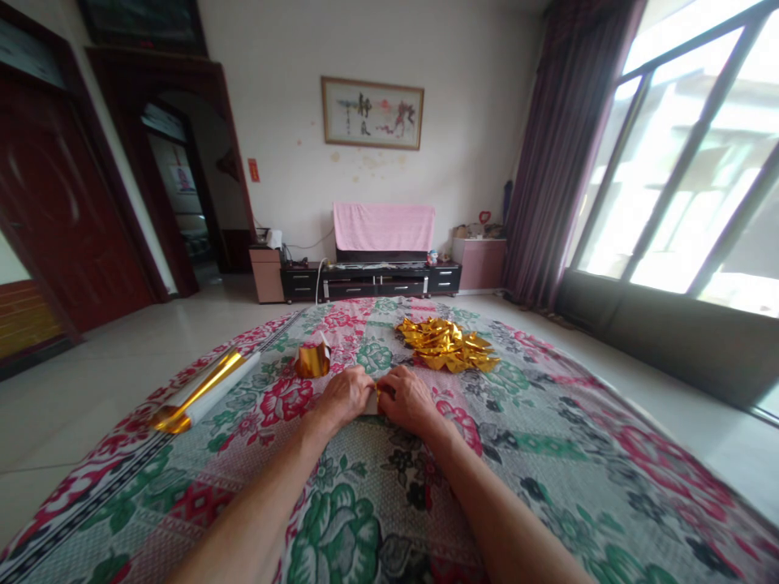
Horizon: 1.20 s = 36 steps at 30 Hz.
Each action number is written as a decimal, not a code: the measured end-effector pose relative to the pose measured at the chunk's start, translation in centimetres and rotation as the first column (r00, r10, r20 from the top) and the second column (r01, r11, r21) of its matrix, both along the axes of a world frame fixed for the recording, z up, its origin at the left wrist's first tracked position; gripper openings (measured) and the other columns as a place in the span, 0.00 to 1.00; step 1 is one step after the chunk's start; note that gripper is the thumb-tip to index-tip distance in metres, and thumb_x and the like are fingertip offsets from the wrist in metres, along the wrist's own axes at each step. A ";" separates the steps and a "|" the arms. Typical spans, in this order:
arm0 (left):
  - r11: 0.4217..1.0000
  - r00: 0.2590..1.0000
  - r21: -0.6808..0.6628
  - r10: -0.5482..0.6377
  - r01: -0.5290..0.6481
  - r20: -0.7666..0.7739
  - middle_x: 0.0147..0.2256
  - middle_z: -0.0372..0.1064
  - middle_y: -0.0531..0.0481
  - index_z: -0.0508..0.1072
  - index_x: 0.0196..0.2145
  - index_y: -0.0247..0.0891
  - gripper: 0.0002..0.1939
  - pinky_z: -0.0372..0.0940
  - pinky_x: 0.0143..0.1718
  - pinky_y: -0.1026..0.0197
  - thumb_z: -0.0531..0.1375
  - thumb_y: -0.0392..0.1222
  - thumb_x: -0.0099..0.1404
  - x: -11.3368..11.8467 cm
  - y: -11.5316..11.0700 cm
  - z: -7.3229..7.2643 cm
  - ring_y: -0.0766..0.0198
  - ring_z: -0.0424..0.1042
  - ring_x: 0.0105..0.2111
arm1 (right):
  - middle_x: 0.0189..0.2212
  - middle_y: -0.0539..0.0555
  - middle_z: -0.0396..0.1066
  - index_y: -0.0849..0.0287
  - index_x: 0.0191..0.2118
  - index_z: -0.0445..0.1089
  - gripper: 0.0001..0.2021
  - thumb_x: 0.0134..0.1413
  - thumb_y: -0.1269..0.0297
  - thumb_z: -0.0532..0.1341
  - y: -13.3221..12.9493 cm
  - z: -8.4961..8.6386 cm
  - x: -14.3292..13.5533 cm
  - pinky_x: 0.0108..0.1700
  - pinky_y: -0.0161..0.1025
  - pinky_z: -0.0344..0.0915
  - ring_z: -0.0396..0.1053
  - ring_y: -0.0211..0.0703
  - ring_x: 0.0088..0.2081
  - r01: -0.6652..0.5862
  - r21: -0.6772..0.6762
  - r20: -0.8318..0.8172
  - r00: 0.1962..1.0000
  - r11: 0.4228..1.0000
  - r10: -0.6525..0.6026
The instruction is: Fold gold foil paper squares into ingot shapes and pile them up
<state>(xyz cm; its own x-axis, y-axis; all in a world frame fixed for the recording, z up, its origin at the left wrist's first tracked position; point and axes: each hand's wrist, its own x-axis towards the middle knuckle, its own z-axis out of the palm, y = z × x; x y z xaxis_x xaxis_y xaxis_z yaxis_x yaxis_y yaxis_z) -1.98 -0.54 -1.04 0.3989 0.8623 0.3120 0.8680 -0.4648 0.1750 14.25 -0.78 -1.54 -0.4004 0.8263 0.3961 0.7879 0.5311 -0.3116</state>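
- Left of the frame: the gold-and-white roll (228,377) lies slantwise on the patterned cloth (341,527); a tug on the cloth could set it rolling or unwinding.
- Left of centre: the curled gold piece (313,359) stands just beyond the left hand (349,393); a forward sweep of the knuckles could flatten or topple it.
- Centre: the left hand is nearly closed, fingertips pinched on one side of the small sheet (372,405); uneven pressure could skew or crease it.
- Centre, just right: the right hand (409,397) pinches the other side, fingers curled and almost shut (the fingertips partly hide the contact); pulling against the left could tear the sheet, and the soft, uneven cloth beneath could spoil a crease.
- Right of centre: the heap of gold pieces (447,345) lies loosely beyond the right hand; a brush of the fingers could scatter or crush its outer points.
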 end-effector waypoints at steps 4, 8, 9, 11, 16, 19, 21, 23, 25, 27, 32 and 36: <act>1.000 1.000 -0.003 -0.005 0.005 0.002 0.29 0.64 0.48 0.74 0.30 0.37 0.15 0.59 0.34 0.65 0.48 0.37 0.63 0.0 -0.1 0.0 0.65 0.65 0.32 | 0.34 0.54 0.67 0.56 0.31 0.72 0.09 0.50 0.67 0.54 0.0 0.0 0.1 0.41 0.32 0.57 0.64 0.39 0.39 -0.005 0.000 -0.003 1.000 1.000 0.005; 1.000 1.000 -0.001 -0.012 0.012 0.009 0.29 0.65 0.48 0.74 0.30 0.37 0.15 0.59 0.35 0.65 0.48 0.37 0.63 0.0 -0.2 0.0 0.65 0.65 0.32 | 0.34 0.54 0.67 0.56 0.31 0.72 0.09 0.50 0.66 0.54 -0.1 0.0 0.1 0.40 0.32 0.58 0.64 0.39 0.39 -0.007 0.006 0.000 1.000 1.000 0.007; 1.000 1.000 0.000 -0.012 0.012 0.013 0.29 0.65 0.48 0.74 0.30 0.37 0.15 0.59 0.35 0.65 0.48 0.37 0.63 0.0 -0.2 0.1 0.65 0.65 0.32 | 0.34 0.54 0.67 0.56 0.31 0.72 0.09 0.50 0.66 0.54 -0.1 0.0 0.1 0.40 0.32 0.58 0.64 0.39 0.39 -0.005 0.005 0.003 1.000 1.000 0.005; 1.000 1.000 -0.001 -0.011 0.011 0.019 0.29 0.65 0.48 0.74 0.30 0.38 0.14 0.58 0.35 0.65 0.48 0.37 0.63 0.0 -0.2 0.1 0.65 0.65 0.33 | 0.35 0.54 0.66 0.56 0.32 0.72 0.09 0.50 0.66 0.54 -0.1 0.0 0.1 0.40 0.32 0.58 0.64 0.39 0.39 -0.002 0.006 0.005 1.000 1.000 0.002; 1.000 1.000 0.004 -0.013 0.013 0.012 0.29 0.64 0.48 0.74 0.30 0.38 0.14 0.58 0.35 0.65 0.49 0.37 0.63 0.0 -0.2 0.1 0.65 0.65 0.33 | 0.37 0.53 0.66 0.55 0.32 0.72 0.09 0.50 0.66 0.54 -0.2 0.1 0.0 0.41 0.33 0.58 0.63 0.39 0.40 -0.003 0.019 0.006 1.000 1.000 0.003; 1.000 1.000 0.008 -0.006 0.006 0.005 0.29 0.64 0.48 0.74 0.29 0.38 0.14 0.58 0.35 0.65 0.49 0.38 0.63 0.0 -0.1 0.0 0.65 0.65 0.33 | 0.37 0.53 0.65 0.56 0.32 0.73 0.09 0.51 0.66 0.54 -0.3 0.3 0.1 0.42 0.34 0.58 0.63 0.40 0.40 -0.006 0.017 0.025 1.000 1.000 0.005; 1.000 1.000 0.002 -0.009 0.009 0.004 0.29 0.65 0.48 0.74 0.30 0.38 0.14 0.58 0.35 0.66 0.49 0.38 0.63 0.0 0.0 0.0 0.66 0.65 0.33 | 0.36 0.54 0.65 0.56 0.32 0.73 0.10 0.52 0.66 0.54 -0.3 0.3 0.1 0.42 0.34 0.58 0.63 0.40 0.39 -0.008 0.022 0.033 0.999 1.000 0.007; 1.000 1.000 -0.004 -0.017 0.017 0.004 0.29 0.65 0.48 0.74 0.30 0.38 0.14 0.58 0.35 0.66 0.49 0.37 0.63 -0.1 0.0 0.0 0.66 0.66 0.33 | 0.34 0.55 0.65 0.56 0.32 0.72 0.10 0.52 0.65 0.53 -0.2 0.3 0.1 0.41 0.34 0.58 0.62 0.41 0.39 -0.009 0.032 0.043 0.999 0.999 0.007; 1.000 1.000 -0.004 -0.019 0.019 0.007 0.30 0.65 0.48 0.74 0.30 0.38 0.13 0.58 0.35 0.66 0.49 0.37 0.62 -0.1 0.0 0.0 0.66 0.66 0.33 | 0.33 0.55 0.65 0.57 0.31 0.72 0.10 0.52 0.66 0.53 -0.1 0.1 0.0 0.40 0.34 0.58 0.62 0.41 0.39 -0.009 0.039 0.050 0.999 0.999 0.007; 1.000 1.000 -0.004 -0.019 0.019 0.012 0.30 0.65 0.48 0.74 0.30 0.38 0.13 0.58 0.36 0.66 0.49 0.36 0.62 -0.1 0.0 0.0 0.66 0.66 0.34 | 0.32 0.55 0.65 0.57 0.31 0.72 0.10 0.52 0.66 0.53 0.0 -0.1 0.0 0.40 0.33 0.57 0.62 0.41 0.39 -0.007 0.043 0.043 0.999 0.999 0.005; 1.000 1.000 -0.005 -0.008 0.008 0.017 0.29 0.65 0.49 0.73 0.29 0.37 0.12 0.58 0.35 0.66 0.50 0.36 0.61 -0.1 -0.1 0.0 0.66 0.65 0.33 | 0.34 0.55 0.66 0.57 0.33 0.71 0.10 0.52 0.67 0.53 -0.1 -0.2 0.0 0.39 0.33 0.57 0.62 0.40 0.38 0.015 0.036 0.014 1.000 0.999 -0.016; 1.000 1.000 0.010 -0.014 0.014 0.015 0.29 0.64 0.49 0.73 0.28 0.37 0.12 0.58 0.34 0.66 0.50 0.36 0.61 0.0 -0.2 0.2 0.66 0.65 0.32 | 0.35 0.54 0.65 0.56 0.33 0.71 0.10 0.53 0.65 0.53 -0.2 -0.2 0.0 0.39 0.33 0.58 0.62 0.40 0.38 0.006 0.051 0.006 1.000 0.999 -0.006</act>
